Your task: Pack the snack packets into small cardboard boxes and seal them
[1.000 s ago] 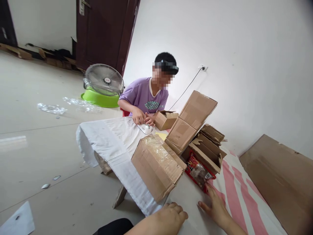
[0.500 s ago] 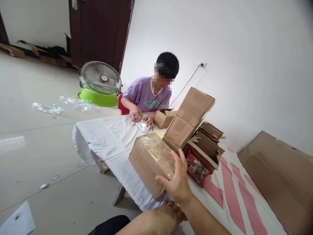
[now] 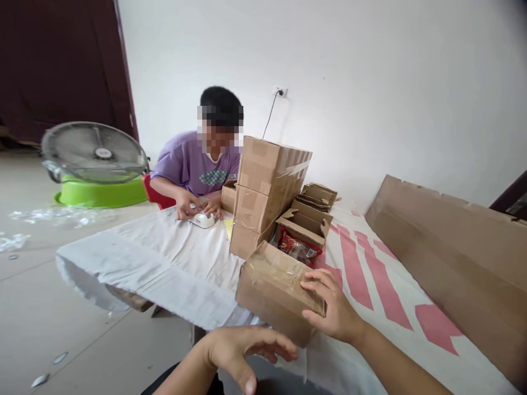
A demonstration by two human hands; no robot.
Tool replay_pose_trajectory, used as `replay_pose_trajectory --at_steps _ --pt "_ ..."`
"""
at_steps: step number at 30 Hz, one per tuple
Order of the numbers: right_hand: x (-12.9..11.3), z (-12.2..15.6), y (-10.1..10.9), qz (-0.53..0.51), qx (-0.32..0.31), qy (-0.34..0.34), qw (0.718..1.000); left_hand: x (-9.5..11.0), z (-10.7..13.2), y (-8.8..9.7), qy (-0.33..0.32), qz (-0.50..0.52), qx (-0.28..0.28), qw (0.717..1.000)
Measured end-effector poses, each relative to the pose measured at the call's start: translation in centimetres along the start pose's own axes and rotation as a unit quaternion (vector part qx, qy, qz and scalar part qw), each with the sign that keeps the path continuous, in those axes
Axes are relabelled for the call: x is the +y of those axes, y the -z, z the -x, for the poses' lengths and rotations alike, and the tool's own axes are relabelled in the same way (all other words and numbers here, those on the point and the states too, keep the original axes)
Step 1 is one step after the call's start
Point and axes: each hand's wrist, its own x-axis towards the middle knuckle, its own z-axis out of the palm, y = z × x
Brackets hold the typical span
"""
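A taped carton [image 3: 267,299] lies on a cloth-covered table [image 3: 173,271] before a 3-box stack [image 3: 252,206], its long axis slanting toward the nearer right hand [image 3: 335,310], unclosed at 1 end; the left hand [image 3: 241,348] hangs empty, fingers parted.

Room: a home, as far as this angle shows
Wall [image 3: 391,109]: plain white, one socket [image 3: 285,93]
Door [image 3: 61,66]: dark, cut off at left
Floor [image 3: 24,307]: pale tiles, clear plastic [image 3: 57,215] strewn about
Fan [image 3: 96,153]: round, over a green basin [image 3: 99,192]
Surface [image 3: 173,247]: draped in cloth [image 3: 123,274], bearing cardboard boxes [image 3: 256,170]
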Motion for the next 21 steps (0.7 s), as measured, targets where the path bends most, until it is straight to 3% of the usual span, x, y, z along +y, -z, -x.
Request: replay_pose_trajectory --at_steps 3,5,7,8,10,11,13,18,21 --pt "1.5 3.6 2.9 0.004 -0.007 -0.022 1.000 -1.1 0.4 0.7 -0.093 0.115 0.000 0.989" --pt "2.4 5.8 4.1 -0.003 0.000 -0.040 0.999 -1.6 0.6 1.5 -0.160 0.160 0.091 0.970" --pt "3.2 7.6 4.5 -0.015 0.023 -0.054 0.998 -2.0 0.4 2.6 -0.191 0.154 0.297 0.923" --pt "3.3 8.2 4.5 -0.021 0.038 -0.059 0.997 -2.2 0.1 3.2 -0.172 0.125 0.422 0.881" --pt "3.3 9.0 4.2 -0.033 0.067 -0.064 0.995 -2.8 -0.9 4.4 -0.077 0.037 0.620 0.780" --pt "3.1 9.2 4.1 -0.036 0.076 -0.066 0.994 -3.1 -1.6 4.9 -0.031 0.005 0.659 0.751" --pt "2.7 9.4 4.1 -0.037 0.079 -0.069 0.994 -3.7 -3.0 5.4 0.031 -0.044 0.675 0.736" --pt "2.1 11.7 5.9 -0.021 0.112 -0.097 0.989 -4.1 -4.5 5.3 0.118 -0.187 0.612 0.759" --pt "2.6 15.8 8.0 0.016 0.207 -0.157 0.966 -3.6 -4.5 5.0 0.186 -0.331 0.588 0.714"
